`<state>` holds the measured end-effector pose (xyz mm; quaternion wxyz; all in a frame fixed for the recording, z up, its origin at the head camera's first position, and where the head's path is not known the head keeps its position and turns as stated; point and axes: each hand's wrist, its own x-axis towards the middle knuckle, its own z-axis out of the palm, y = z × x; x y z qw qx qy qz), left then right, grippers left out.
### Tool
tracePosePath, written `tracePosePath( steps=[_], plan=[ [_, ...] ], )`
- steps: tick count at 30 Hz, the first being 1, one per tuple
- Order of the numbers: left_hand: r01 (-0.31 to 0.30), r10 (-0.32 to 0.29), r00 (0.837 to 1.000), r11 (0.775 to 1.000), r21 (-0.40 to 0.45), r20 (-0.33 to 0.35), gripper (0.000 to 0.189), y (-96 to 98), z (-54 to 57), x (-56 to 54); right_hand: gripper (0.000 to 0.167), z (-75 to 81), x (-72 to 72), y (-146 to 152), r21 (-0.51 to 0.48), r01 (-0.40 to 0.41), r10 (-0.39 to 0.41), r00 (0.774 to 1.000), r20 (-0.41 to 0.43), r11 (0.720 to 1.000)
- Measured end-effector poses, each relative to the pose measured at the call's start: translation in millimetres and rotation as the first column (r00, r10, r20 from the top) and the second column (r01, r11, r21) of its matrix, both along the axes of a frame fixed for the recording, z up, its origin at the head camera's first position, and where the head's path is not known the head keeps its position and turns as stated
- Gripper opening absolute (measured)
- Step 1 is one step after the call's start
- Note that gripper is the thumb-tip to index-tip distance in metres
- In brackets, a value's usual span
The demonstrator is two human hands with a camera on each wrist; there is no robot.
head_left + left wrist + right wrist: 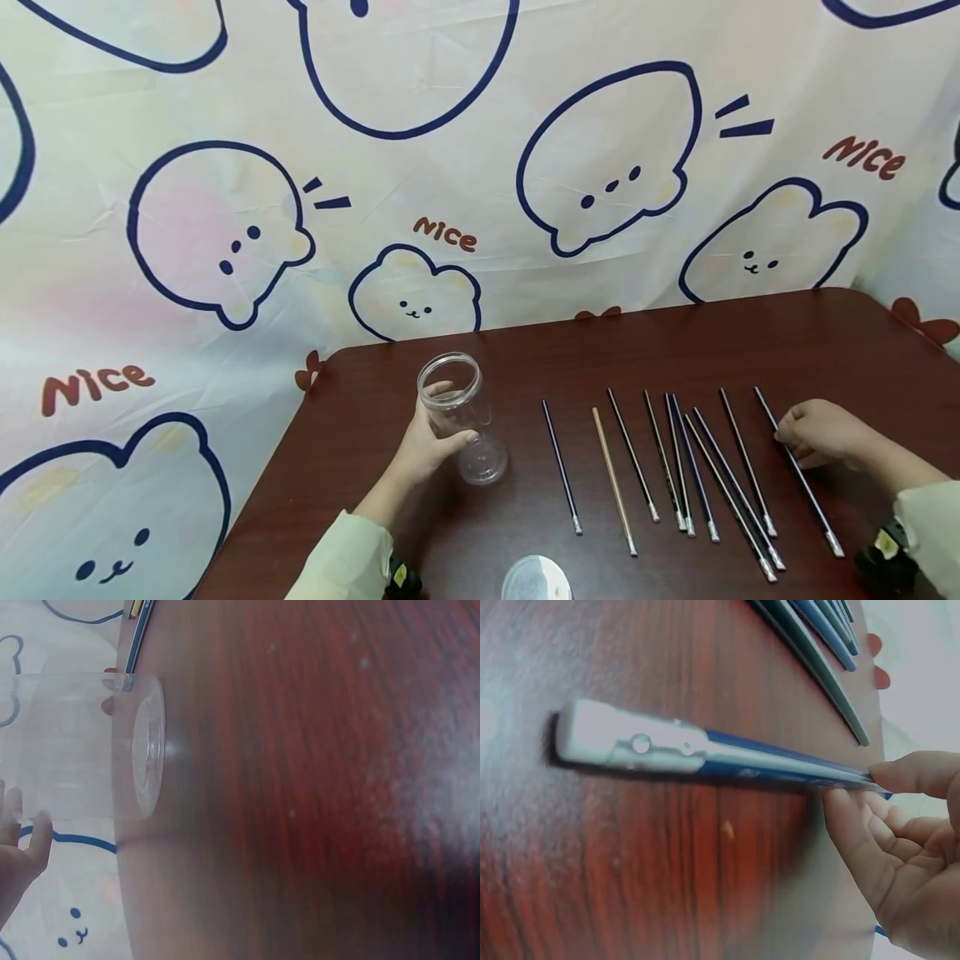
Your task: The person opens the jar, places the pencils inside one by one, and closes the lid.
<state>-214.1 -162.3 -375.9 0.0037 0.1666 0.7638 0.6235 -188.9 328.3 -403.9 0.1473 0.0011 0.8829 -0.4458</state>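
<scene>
My left hand [423, 446] grips a clear plastic jar [480, 433] by its side, thumb in front and fingers behind. The jar has no lid on and its open mouth tips toward the head camera; in the left wrist view its round base [150, 746] is close over the table. At the far right of the row, my right hand [825, 433] pinches a dark blue pencil [806, 483] between thumb and fingers. A white eraser in a silver ferrule [630, 739] caps this pencil's near end, beside the tabletop in the right wrist view.
Several dark pencils [701, 475] lie spread in a loose row between the hands, some close together. Among them is one natural wood pencil [615, 483]. A round, pale lid [536, 579] lies at the table's front edge. Behind the brown table [420, 533] hangs a printed cloth [480, 167].
</scene>
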Motion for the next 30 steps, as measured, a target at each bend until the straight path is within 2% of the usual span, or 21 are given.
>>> tracePosePath(
  steps=[4,7,17,24,30],
  plan=[
    [-0.003,0.003,1.0,1.0,0.003,0.016,0.072,4.2,9.4,6.2,0.017,3.8,1.0,0.1,-0.032,0.007,-0.007,1.0,-0.019,0.999],
    [0.001,-0.001,1.0,1.0,0.004,0.006,0.071,4.9,10.7,7.0,0.02,7.6,0.6,-1.9,-0.055,0.005,-0.007,0.999,-0.035,0.998],
    [0.004,-0.004,1.0,1.0,0.008,-0.012,0.072,-3.1,-8.6,-4.7,0.025,23.0,-3.3,-25.0,-0.173,0.009,-0.02,0.998,-0.06,0.985],
    [0.013,-0.014,0.999,1.0,-0.01,-0.03,0.073,-3.9,-10.0,-6.7,0.028,34.3,-6.6,-53.0,-0.289,0.014,-0.037,0.997,-0.073,0.957],
    [0.008,-0.009,0.999,1.0,-0.016,-0.041,0.074,-4.7,-9.4,-6.6,0.029,45.8,-9.9,-78.9,-0.344,-0.005,-0.028,0.995,-0.091,0.939]
  ],
)
